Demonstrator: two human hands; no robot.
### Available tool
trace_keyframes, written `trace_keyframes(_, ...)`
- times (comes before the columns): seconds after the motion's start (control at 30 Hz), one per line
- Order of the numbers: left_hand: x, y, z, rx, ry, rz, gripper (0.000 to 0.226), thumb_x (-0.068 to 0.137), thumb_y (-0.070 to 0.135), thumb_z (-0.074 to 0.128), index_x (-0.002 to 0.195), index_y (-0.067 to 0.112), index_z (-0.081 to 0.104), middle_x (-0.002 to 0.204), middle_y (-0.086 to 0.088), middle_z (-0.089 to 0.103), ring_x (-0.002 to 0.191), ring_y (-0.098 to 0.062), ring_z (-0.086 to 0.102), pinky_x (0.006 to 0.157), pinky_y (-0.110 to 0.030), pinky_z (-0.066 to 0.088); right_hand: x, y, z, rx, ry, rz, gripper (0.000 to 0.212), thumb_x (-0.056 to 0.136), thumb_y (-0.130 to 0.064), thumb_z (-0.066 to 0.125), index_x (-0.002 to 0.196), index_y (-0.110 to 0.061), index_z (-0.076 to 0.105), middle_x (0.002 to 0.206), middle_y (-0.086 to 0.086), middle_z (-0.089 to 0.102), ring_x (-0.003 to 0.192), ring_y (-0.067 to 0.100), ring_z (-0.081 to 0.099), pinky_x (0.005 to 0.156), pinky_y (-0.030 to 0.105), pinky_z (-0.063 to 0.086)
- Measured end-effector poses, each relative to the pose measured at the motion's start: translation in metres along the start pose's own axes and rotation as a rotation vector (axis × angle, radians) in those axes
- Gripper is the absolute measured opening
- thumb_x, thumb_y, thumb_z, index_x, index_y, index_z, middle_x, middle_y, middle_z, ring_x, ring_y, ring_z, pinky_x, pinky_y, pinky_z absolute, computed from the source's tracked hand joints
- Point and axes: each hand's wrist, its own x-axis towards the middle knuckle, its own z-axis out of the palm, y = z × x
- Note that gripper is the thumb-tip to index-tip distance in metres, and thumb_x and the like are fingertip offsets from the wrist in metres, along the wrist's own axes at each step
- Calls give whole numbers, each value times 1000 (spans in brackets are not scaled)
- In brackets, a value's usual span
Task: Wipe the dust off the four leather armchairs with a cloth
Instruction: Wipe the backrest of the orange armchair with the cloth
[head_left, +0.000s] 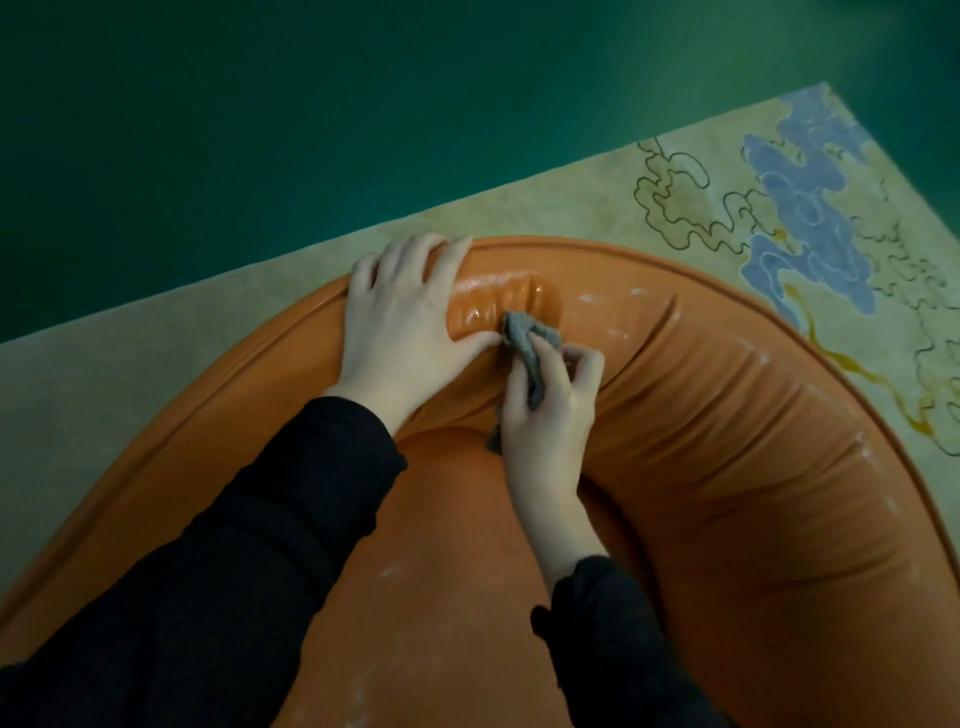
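Observation:
An orange leather armchair (727, 457) with a curved, pleated backrest fills the lower view. My left hand (400, 332) lies flat on the top of the backrest, fingers spread over the rim and thumb stretching a fold of leather. My right hand (545, 415) grips a small grey cloth (524, 348) and presses its bunched tip into the crease beside my left thumb. The leather just above the cloth looks wet and shiny. Pale dust streaks show on the backrest to the right and on the seat below.
The chair stands on a pale green-beige rug (597, 208) with a blue cloud pattern (805, 218) at the right. Beyond the rug's edge lies a dark green floor (311, 104).

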Motion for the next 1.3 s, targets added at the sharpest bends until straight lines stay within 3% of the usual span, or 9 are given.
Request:
trace_keyframes(0.17,-1,-5,9,18,44,16,80,76,59,69,141,21,45,135,-3,50,127,-25,44,104,-38,25,12,-5,-6,48,67,-11,23,88,-7,65,109,1,67,100,18,52,85,8,46,77,1,35)
trace_keyframes(0.37,-1,-7,11,25,57,28,77,77,56,69,141,19,46,134,-4,51,125,-27,44,103,-38,25,28,-11,11,93,82,14,23,91,-9,61,111,-1,66,103,18,50,80,4,40,73,9,36)
trace_keyframes(0.53,-1,-6,12,28,63,30,78,77,56,69,141,20,45,134,-3,50,126,-26,44,104,-37,24,13,-10,10,95,105,67,23,90,-9,63,110,1,67,100,17,52,81,-5,35,74,-5,31)
trace_keyframes(0.67,-2,-7,13,36,68,37,77,78,55,68,142,19,45,135,-4,50,127,-27,44,104,-38,24,30,-21,10,131,181,55,20,89,-10,64,105,1,68,98,15,52,80,-4,36,76,-6,29)
trace_keyframes(0.8,-1,-8,14,32,62,32,77,78,53,68,143,20,44,136,-4,50,127,-27,44,105,-38,23,20,-20,19,128,148,94,21,89,-10,62,106,2,67,98,16,52,79,-5,35,74,-7,28)
trace_keyframes(0.93,-2,-7,12,33,55,33,75,79,51,66,144,21,42,137,-4,49,127,-27,43,106,-38,23,-7,-13,13,98,84,71,21,90,-8,63,107,2,67,97,17,52,81,-4,36,76,-6,30)
trace_keyframes(1.1,-2,-8,12,27,46,30,78,80,58,65,144,20,43,136,-4,49,127,-27,43,105,-39,25,28,-20,4,127,146,27,21,89,-8,62,107,1,68,98,17,52,80,-1,40,77,-4,31)
trace_keyframes(1.3,-1,-5,7,22,23,24,81,77,60,67,143,20,44,137,-5,48,128,-27,42,105,-38,23,-1,5,-6,40,-26,-29,24,89,-8,63,111,1,65,103,19,52,85,11,47,76,11,37)
